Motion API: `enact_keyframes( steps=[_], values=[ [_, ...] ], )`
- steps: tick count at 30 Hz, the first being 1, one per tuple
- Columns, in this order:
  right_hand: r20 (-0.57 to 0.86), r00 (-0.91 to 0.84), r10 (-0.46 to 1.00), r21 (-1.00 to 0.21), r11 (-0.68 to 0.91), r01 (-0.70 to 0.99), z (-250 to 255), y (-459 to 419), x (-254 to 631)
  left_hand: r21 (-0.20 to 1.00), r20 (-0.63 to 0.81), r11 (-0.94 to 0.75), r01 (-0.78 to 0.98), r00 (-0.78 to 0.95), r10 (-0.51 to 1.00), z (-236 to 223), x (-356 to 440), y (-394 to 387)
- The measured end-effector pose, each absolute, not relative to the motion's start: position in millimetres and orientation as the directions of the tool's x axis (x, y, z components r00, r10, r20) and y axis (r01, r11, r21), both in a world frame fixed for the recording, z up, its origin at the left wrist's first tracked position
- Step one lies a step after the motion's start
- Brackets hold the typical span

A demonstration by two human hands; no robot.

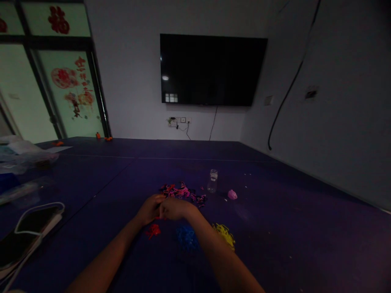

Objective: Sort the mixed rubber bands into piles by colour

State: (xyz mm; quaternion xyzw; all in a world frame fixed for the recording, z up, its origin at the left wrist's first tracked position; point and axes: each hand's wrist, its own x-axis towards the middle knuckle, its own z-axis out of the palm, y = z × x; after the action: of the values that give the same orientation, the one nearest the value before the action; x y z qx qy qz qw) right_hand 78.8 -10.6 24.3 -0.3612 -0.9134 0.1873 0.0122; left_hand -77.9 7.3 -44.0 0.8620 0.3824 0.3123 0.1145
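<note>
My left hand [149, 208] and my right hand [174, 208] meet over the dark blue table [275, 228], fingertips pressed together on something too small to make out. Just beyond them lies a mixed heap of pink and dark small pieces [182, 191]. Nearer to me sit three sorted little piles: a red pile [153, 230] under my left wrist, a blue pile [186, 237] between my forearms, and a yellow pile [225, 235] to the right of my right arm.
A small clear bottle [212, 181] stands past the heap, a pink lump [232, 194] beside it. A white-rimmed bag [30, 228] and plastic wrappings [21, 156] lie at the left. A black screen [210, 69] hangs on the far wall.
</note>
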Motion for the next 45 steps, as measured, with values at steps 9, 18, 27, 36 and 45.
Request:
enact_keyframes(
  steps=[9, 18, 27, 36, 45],
  values=[
    [-0.028, -0.754, 0.657, -0.384, 0.689, 0.615, 8.0, -21.4, 55.6, 0.429, 0.519, -0.699, 0.572, 0.477, 0.709, -53.9, -84.6, 14.2],
    [-0.018, -0.674, 0.739, -0.715, 0.461, 0.525, 17.0, -4.7, 70.4, 0.492, 0.469, -0.664, 0.563, 0.471, 0.747, -49.3, -80.8, 7.4],
    [0.244, -0.323, 0.914, -0.400, 0.399, 0.825, 0.9, 35.8, 112.6, 0.365, 0.535, -0.656, 0.661, 0.427, 0.729, -43.5, -74.2, 6.4],
    [0.246, -0.428, 0.870, -0.385, 0.492, 0.781, -22.7, 34.4, 103.3, 0.355, 0.565, -0.606, 0.712, 0.353, 0.746, -40.2, -74.7, 3.6],
    [0.296, -0.379, 0.877, -0.424, 0.476, 0.770, -33.5, 31.7, 104.0, 0.367, 0.522, -0.483, 0.795, 0.255, 0.814, -40.2, -74.4, 6.3]
  ],
)
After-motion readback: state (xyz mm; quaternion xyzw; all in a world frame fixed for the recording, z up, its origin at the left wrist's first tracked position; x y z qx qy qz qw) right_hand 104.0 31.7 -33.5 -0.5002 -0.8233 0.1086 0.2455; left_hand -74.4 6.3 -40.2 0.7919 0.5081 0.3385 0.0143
